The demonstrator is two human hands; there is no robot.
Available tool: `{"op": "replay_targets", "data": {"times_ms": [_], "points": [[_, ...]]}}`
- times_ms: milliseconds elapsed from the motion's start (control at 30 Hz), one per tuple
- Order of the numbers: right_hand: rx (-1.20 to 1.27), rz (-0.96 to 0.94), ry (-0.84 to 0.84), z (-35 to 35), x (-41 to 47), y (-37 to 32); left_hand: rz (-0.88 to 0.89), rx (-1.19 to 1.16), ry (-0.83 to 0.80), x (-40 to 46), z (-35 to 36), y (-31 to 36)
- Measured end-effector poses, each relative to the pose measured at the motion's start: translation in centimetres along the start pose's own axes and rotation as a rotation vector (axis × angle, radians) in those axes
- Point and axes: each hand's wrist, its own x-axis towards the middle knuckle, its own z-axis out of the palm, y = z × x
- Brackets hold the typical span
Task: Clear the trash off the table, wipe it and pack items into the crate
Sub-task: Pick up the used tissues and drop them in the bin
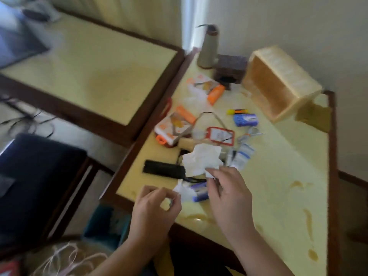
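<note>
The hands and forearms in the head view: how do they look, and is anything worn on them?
Both hands, the left hand and the right hand, are bare: no gloves, and no rings or watch that the blurred picture shows. Both forearms are bare too, with no sleeve in view down to the picture's edge.

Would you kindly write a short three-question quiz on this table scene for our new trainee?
1. True or false: the crate stands upright, opening facing the ceiling.
2. What does the right hand pinch? A) crumpled white paper B) red badge holder C) black strip
3. What marks the table near its right edge?

Key
1. False; it lies on its side.
2. A
3. Brownish spill stains.
</note>
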Motion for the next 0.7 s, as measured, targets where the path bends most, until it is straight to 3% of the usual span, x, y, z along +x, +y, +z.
{"op": "replay_targets", "data": {"times_ms": [167, 267, 367, 700], "points": [[0.173, -0.192, -0.283, 8.7, -4.6, -8.7, -0.363, -0.019, 0.344, -4.7, -7.5, -9.1], [0.175, -0.354, -0.394, 14.4, -8.7, -11.2, -0.542, -0.012, 0.459, -8.0, -10.1, -15.1], [0.158, -0.393, -0.544, 20.0, -12.9, -11.8, -0.696, 0.021, 0.455, -10.8, -11.0, -20.7], [0.072, 0.03, -1.04, 39.0, -19.3, -9.1, -0.952, -0.006, 0.306, -11.1, -6.1, -36.7]]}}
